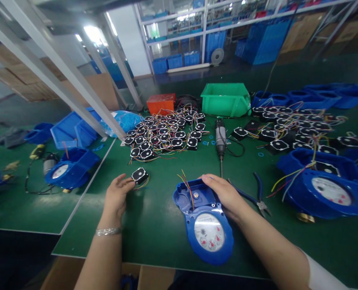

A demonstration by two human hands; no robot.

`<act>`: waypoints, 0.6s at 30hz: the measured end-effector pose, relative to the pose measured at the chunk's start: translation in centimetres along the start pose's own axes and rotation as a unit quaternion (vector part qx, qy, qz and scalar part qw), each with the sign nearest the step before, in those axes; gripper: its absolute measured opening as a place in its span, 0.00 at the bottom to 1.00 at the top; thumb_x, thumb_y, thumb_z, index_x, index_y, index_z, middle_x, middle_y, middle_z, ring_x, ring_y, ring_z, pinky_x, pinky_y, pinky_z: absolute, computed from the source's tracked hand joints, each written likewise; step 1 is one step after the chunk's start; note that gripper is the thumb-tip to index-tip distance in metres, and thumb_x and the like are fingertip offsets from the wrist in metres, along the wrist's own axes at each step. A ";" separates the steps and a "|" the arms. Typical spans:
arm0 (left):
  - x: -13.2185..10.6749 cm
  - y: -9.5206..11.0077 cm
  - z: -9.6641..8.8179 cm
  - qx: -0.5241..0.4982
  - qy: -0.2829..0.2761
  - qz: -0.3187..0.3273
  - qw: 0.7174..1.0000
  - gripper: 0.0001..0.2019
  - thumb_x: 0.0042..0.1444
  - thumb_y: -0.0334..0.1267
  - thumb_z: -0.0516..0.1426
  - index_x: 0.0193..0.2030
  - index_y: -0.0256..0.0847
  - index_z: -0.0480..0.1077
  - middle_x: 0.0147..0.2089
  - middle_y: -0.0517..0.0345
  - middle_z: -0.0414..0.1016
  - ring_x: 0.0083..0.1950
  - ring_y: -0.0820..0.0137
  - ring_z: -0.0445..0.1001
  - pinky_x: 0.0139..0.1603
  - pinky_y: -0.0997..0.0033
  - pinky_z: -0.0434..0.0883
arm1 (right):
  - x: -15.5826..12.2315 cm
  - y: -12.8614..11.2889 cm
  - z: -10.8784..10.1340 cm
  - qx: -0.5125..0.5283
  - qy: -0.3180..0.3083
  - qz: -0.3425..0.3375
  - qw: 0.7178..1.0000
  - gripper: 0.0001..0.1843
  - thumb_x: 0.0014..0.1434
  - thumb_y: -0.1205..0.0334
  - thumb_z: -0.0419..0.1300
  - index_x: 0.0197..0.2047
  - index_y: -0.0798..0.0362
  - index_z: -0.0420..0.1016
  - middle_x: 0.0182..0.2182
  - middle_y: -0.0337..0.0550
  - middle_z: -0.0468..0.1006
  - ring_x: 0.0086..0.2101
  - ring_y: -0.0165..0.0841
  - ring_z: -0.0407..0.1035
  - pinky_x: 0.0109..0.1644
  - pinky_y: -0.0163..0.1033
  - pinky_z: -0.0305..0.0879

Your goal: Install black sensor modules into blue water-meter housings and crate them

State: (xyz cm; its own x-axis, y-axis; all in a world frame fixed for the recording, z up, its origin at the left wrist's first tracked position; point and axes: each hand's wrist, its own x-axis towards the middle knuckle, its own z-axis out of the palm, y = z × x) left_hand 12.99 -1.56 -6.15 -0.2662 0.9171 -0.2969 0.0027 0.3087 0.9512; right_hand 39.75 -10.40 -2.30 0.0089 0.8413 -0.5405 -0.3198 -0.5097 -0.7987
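Observation:
My left hand (118, 195) pinches a small black motor module (140, 175) with a white-edged top and thin wires, held just above the green bench. In my right hand (225, 195) is a blue water meter (209, 233), gripped along the right side of its upper housing. Its round dial shows red pointers and faces up. The open compartment at its top has a brass-coloured fitting inside, and a few red and yellow wires stick up out of it. My right fingers are partly hidden behind the housing.
Many similar black modules (163, 131) lie heaped at the back. An electric screwdriver (220, 139) and blue-handled pliers (259, 197) lie right of centre. Another blue meter (327, 193) stands at right. Behind are a green bin (225, 100) and an orange box (161, 104); a metal post (76, 80) rises at left.

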 end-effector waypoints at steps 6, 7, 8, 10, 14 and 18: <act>0.0 0.0 0.0 -0.072 -0.024 -0.058 0.995 0.11 0.43 0.19 0.53 0.33 0.34 0.63 0.24 0.59 0.67 0.25 0.75 0.70 0.31 0.72 0.71 | -0.3 0.0 0.1 -0.016 -0.003 -0.014 1.000 0.35 0.37 0.41 0.61 0.39 0.62 0.60 0.28 0.41 0.64 0.25 0.23 0.60 0.27 0.26 0.58; 0.0 -0.1 0.0 -0.076 -0.031 -0.062 0.995 0.09 0.44 0.20 0.52 0.32 0.34 0.63 0.22 0.61 0.65 0.24 0.76 0.69 0.32 0.71 0.71 | -0.3 0.0 0.1 -0.021 -0.003 -0.018 1.000 0.35 0.38 0.41 0.60 0.39 0.62 0.60 0.28 0.41 0.64 0.25 0.22 0.60 0.27 0.26 0.57; 0.0 -0.1 0.0 -0.076 -0.036 -0.065 0.994 0.08 0.44 0.20 0.52 0.31 0.34 0.63 0.21 0.62 0.64 0.22 0.77 0.67 0.31 0.71 0.71 | -0.4 0.0 0.1 -0.026 -0.003 -0.024 0.999 0.35 0.38 0.40 0.60 0.39 0.62 0.60 0.28 0.40 0.64 0.25 0.22 0.60 0.27 0.25 0.57; -0.1 -0.2 -0.1 -0.053 -0.038 -0.062 0.996 0.07 0.43 0.22 0.52 0.30 0.33 0.65 0.19 0.65 0.61 0.18 0.81 0.61 0.25 0.78 0.68 | -0.4 0.0 0.0 -0.037 0.001 -0.037 0.999 0.34 0.40 0.40 0.59 0.39 0.62 0.61 0.29 0.40 0.64 0.25 0.22 0.59 0.27 0.25 0.56; -0.7 0.1 -0.3 0.065 -0.017 -0.055 0.996 0.09 0.38 0.31 0.60 0.29 0.33 0.69 0.18 0.63 0.63 0.14 0.81 0.54 0.14 0.81 0.51 | -0.7 -0.3 -0.6 -0.115 0.032 -0.109 0.987 0.30 0.49 0.41 0.54 0.41 0.61 0.64 0.35 0.42 0.65 0.32 0.22 0.60 0.32 0.23 0.56; -1.4 1.1 -0.5 0.326 -0.009 0.033 0.945 0.11 0.34 0.41 0.63 0.25 0.37 0.72 0.20 0.58 0.67 0.20 0.71 0.62 0.19 0.74 0.54 | -0.9 -0.7 -1.3 -0.164 0.028 -0.135 0.977 0.30 0.52 0.42 0.50 0.46 0.60 0.63 0.40 0.44 0.65 0.37 0.25 0.61 0.38 0.26 0.57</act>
State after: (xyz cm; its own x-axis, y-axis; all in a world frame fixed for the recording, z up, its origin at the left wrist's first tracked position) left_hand 12.84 -2.61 -4.70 -0.2292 0.9418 -0.2458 0.6134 0.3358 0.7148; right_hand 41.18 -11.06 -1.57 0.1060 0.9468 -0.3040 0.0214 -0.3078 -0.9512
